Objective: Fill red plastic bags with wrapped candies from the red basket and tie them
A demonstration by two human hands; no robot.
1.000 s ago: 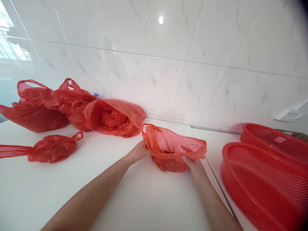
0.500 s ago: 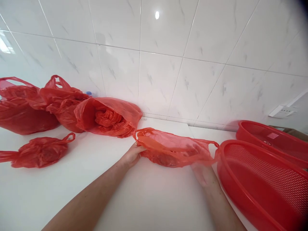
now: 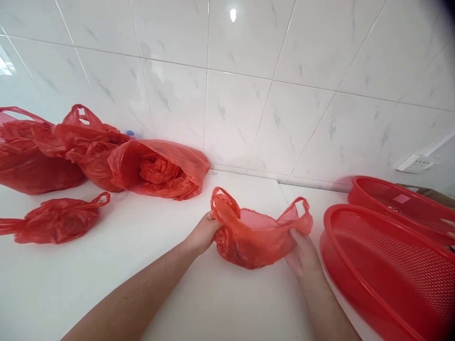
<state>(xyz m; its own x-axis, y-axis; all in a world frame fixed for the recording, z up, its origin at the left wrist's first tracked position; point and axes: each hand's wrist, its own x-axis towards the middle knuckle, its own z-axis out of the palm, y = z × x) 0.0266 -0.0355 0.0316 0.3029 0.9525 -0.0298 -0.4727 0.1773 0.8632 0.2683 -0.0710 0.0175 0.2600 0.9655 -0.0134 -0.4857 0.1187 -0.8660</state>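
Observation:
A red plastic bag with two loop handles is held between my hands over the white table. Its mouth gapes upward and its lower part bulges with contents I cannot make out. At the bag's left side, below one handle, my left hand is closed on the plastic, its thumb showing. My right hand grips the right side under the other handle, thumb in front and fingers partly behind the film. To the left lies a smaller filled red bag with its handles stretched out sideways.
Along the tiled wall stand several full red bags, one open bag stuffed with crumpled red plastic. Two red mesh baskets take up the right side. Another person's fingers show at the right edge, by the rear basket.
My hands have drawn closer together, and the bag's mouth has narrowed with its handles now standing up. My right hand came out from under the film. Another person's fingers appeared at the right.

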